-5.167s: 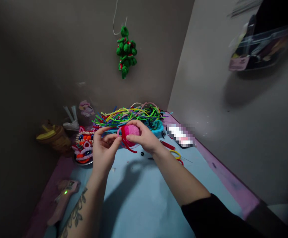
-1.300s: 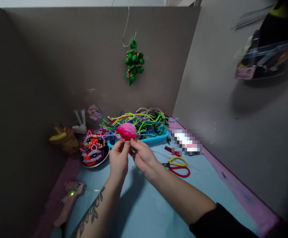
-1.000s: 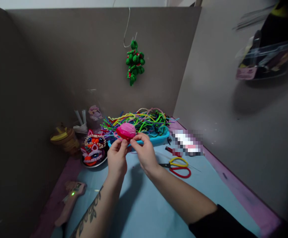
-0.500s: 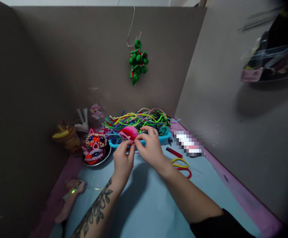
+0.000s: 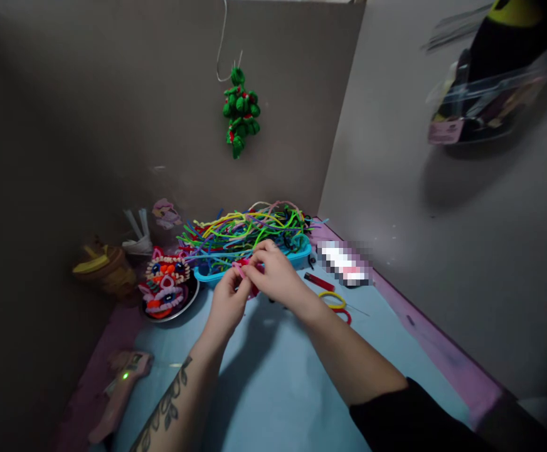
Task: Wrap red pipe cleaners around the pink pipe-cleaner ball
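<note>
My left hand [image 5: 229, 300] pinches a pink-and-red fuzzy pipe-cleaner piece [image 5: 238, 270] between thumb and fingertips. Fingers of my right hand [image 5: 276, 276] close on the same piece from the right, and both hands cover most of it. Just behind them, a blue plastic basket [image 5: 299, 258] holds a heap of many-coloured pipe cleaners [image 5: 249, 226]. To the left, pipe-cleaner animal faces [image 5: 165, 292] with blue eyes lie in a round metal dish [image 5: 193, 300].
A pink glue gun [image 5: 120, 392] with a green light lies at left front. On the right are yellow-and-red-handled scissors [image 5: 332, 300], a red lighter [image 5: 319, 281] and a pixelated phone-like object [image 5: 344, 263]. A green ornament [image 5: 240, 113] hangs from a wire behind.
My view has shifted, so the scene sits further left. The pink-and-red piece has been turned down and is now mostly behind my hands, with both still gripping it.
</note>
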`<state>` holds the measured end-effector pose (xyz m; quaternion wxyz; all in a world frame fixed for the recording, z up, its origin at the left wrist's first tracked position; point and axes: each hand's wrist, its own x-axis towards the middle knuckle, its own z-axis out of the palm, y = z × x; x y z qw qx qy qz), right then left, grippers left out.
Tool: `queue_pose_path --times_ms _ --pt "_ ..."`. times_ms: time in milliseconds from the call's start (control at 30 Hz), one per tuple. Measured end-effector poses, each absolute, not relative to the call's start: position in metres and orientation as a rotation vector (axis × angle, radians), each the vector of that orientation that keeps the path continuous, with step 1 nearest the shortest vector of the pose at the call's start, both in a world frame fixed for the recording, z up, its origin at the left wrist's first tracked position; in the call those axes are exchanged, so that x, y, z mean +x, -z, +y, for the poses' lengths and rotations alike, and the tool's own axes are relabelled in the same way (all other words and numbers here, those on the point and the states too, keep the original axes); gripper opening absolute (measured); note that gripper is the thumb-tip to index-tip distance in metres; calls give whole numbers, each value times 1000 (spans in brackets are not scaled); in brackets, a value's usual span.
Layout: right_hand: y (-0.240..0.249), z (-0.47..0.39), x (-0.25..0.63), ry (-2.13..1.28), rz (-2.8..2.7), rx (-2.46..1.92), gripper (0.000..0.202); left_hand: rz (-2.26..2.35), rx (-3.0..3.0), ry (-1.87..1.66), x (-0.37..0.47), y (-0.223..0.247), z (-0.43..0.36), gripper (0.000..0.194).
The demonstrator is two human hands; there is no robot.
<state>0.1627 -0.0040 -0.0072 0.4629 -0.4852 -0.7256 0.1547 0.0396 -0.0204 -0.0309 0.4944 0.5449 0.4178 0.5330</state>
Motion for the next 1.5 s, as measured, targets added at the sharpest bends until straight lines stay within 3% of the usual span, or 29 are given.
queue_pose_path --times_ms 433,833,1200,1333,1500 --pt "3 4 174 -554 -1945 -1258 24 1045 1572 -1261 37 38 -20 18" --pt "-8 -6 170 -556 -1564 -1156 13 768 841 -1470 33 25 -15 30" --pt "10 -17 134 -634 -1423 -1074 9 668 751 -1735 31 32 -12 32" --pt "13 -17 128 -841 -1259 -1013 11 709 785 -1793 30 35 -10 30" --pt "21 -12 120 -1601 -660 -862 19 938 1123 -1793 23 41 -9 19"
